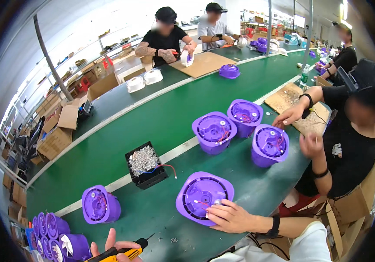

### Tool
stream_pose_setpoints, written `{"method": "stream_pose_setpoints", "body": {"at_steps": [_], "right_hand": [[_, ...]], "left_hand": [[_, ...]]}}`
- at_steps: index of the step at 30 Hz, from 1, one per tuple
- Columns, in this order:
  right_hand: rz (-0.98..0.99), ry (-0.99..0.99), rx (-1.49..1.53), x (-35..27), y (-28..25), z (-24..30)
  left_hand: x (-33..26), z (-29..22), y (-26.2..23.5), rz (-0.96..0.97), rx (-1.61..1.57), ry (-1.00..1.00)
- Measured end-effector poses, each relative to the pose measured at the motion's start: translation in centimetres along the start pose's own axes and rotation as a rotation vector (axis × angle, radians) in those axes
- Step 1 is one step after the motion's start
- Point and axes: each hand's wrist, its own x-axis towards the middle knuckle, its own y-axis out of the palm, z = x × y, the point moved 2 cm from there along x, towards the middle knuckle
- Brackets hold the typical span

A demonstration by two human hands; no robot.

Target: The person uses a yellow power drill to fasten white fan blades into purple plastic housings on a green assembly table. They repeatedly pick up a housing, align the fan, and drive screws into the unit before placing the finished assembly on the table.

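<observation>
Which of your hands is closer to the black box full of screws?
Right. The right hand rests on a purple housing just right of the black box. The left hand, holding a screwdriver, is lower, near the picture's bottom edge, farther from the box.

five purple housings (203, 192), one screw box (146, 165)

purple fan housing (203, 192): open side up, red wires inside, lower centre of frame
screwdriver (118, 252): yellow-black, lying level, bottom edge
</observation>
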Motion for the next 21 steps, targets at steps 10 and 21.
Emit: {"method": "stream_pose_setpoints", "body": {"at_steps": [10, 21], "right_hand": [[0.190, 0.110, -0.279, 4.9, -0.9, 2.6], [0.176, 0.170, -0.160, 3.6, -1.4, 2.0]], "left_hand": [[0.4, -0.5, 1.0, 0.040, -0.134, 0.033], [0.8, -1.4, 0.4, 0.027, -0.086, 0.097]]}}
